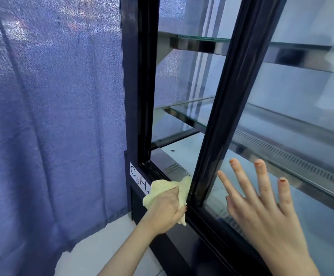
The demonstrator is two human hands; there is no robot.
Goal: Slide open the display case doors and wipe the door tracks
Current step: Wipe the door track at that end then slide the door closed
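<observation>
**Cloth at the bottom track, door slid aside**

A blue curtain (52, 116) hangs left of the display case (131, 76), over a pale tiled floor (106, 242). A white label (137, 179) with black letters sits low on the case's black corner post.

The sliding door (228, 92) stands partway to the right, leaving a gap at the left end. Its dark stile runs top to bottom. The door track (156, 172) runs along the case's lower edge, from the corner post toward the lower right.

The left hand (166, 210) grips a bunched yellow cloth (160, 188) on the track, just beside the door's edge. The right hand (261, 208) lies flat on the door glass, fingers spread wide.

Inside the case are an upper glass shelf (198, 39), a lower glass shelf (192, 114) and a vent grille (177, 169).
</observation>
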